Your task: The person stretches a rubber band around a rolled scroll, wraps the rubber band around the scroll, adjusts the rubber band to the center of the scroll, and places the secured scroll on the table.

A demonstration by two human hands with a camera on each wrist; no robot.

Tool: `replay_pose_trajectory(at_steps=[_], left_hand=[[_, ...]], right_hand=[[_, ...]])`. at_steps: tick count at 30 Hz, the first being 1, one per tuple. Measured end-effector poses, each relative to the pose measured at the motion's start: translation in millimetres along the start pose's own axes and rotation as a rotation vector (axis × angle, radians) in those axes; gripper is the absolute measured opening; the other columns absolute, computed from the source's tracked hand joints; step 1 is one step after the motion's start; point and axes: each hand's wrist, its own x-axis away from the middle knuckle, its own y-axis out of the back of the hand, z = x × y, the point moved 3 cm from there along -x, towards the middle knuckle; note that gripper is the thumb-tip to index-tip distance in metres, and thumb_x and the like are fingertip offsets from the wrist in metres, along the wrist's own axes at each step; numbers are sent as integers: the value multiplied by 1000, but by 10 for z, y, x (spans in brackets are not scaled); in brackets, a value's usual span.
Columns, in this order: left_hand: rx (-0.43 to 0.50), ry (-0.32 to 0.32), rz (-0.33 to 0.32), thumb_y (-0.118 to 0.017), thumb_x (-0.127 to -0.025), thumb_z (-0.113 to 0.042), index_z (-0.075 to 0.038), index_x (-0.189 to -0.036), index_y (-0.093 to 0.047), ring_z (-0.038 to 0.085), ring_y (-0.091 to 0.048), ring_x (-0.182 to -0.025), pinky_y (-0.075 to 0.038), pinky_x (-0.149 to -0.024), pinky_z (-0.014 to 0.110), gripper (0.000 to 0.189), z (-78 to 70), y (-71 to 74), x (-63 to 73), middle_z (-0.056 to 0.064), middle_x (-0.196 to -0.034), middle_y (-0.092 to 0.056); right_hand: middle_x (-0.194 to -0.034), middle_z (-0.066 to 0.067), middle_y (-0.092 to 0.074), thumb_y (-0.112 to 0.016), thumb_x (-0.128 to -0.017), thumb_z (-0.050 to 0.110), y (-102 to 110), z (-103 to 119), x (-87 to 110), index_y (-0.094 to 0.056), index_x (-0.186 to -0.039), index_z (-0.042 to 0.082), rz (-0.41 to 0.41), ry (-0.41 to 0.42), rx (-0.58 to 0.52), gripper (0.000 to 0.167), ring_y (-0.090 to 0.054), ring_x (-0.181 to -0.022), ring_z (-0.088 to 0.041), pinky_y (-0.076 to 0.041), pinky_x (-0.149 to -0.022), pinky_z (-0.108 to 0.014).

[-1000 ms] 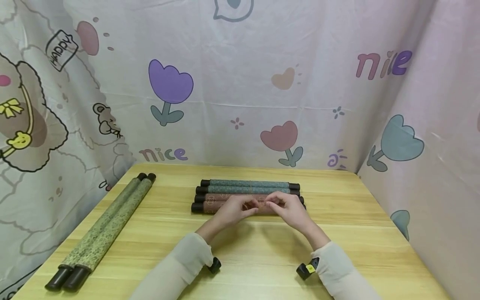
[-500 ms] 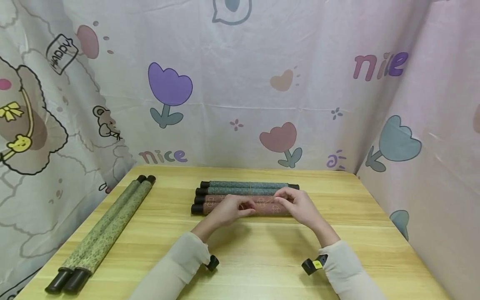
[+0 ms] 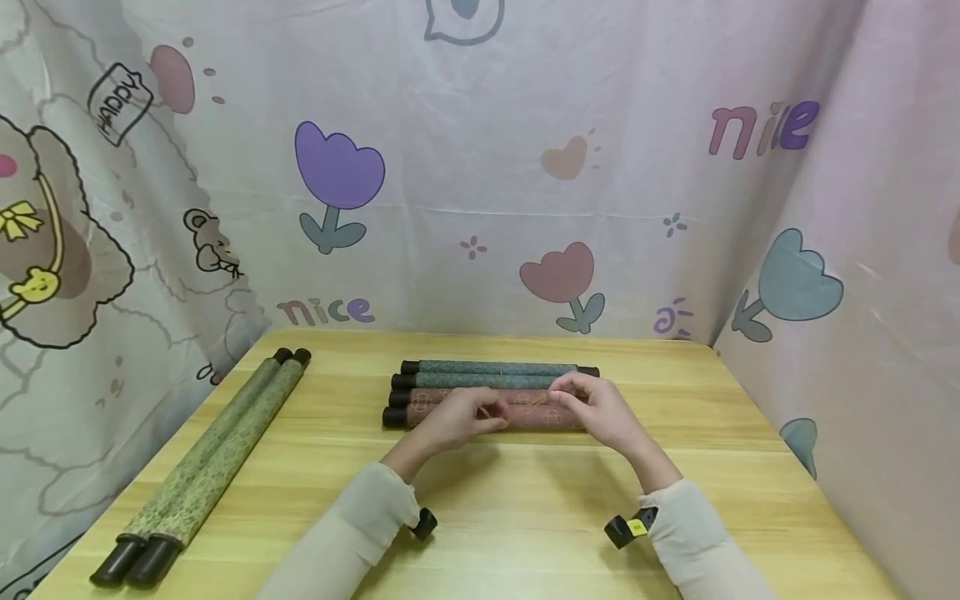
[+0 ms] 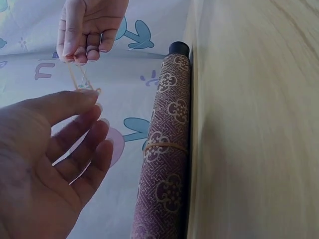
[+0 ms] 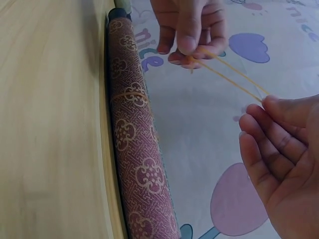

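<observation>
A thin orange rubber band (image 5: pixel 228 80) is stretched between my two hands, above the scrolls. Its one end is pinched between thumb and forefinger of my left hand (image 3: pixel 457 418); my right hand (image 3: pixel 602 410) pinches the other. Below and just behind the hands lie two maroon scrolls (image 3: pixel 553 419) with a pale flower pattern and dark end knobs. Around the maroon scroll (image 4: pixel 167 194) in the left wrist view runs another rubber band (image 4: pixel 167 146). My hands cover part of the maroon pair in the head view.
Two blue-green scrolls (image 3: pixel 457 381) lie right behind the maroon ones, parallel to them. Along the table's left side, two yellow-green scrolls (image 3: pixel 225 462) lie side by side at a slant. A printed cloth (image 3: pixel 450 167) hangs behind the wooden table (image 3: pixel 517 533).
My hands have drawn apart, mostly the right one moving rightward, and the rubber band between them is stretched longer. Over the last half second they barely move. The scrolls stay put.
</observation>
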Motion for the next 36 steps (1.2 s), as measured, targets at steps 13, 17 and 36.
replay_pose_trajectory(at_steps=[13,17,36], left_hand=[[149,-108,164,-65,-96,-21,-19,-98,-67,9,-63,-91,-54,-80,28,4,4,-36,18,-4,-98,-65],[102,-39,65,-62,-98,-27,-19,-98,-65,8,-62,-91,-53,-80,27,9,19,-12,1,-8,-95,-65],[-44,-6,73,-62,-98,-19,-18,-114,-72,17,-67,-82,-51,-63,24,20,56,-13,-3,-9,-102,-70]], right_hand=[[-70,0,-55,-62,-98,23,30,-68,6,-70,-99,14,83,-8,30,12,-41,-53,-10,-39,-48,-26],[-70,0,-55,-61,-99,21,51,-67,14,-69,-101,9,127,-8,49,15,-41,-54,-9,-39,-49,-26],[-78,2,-59,-58,-100,19,139,-1,34,-67,-101,16,113,-42,96,10,-47,-57,-13,-43,-51,-28]])
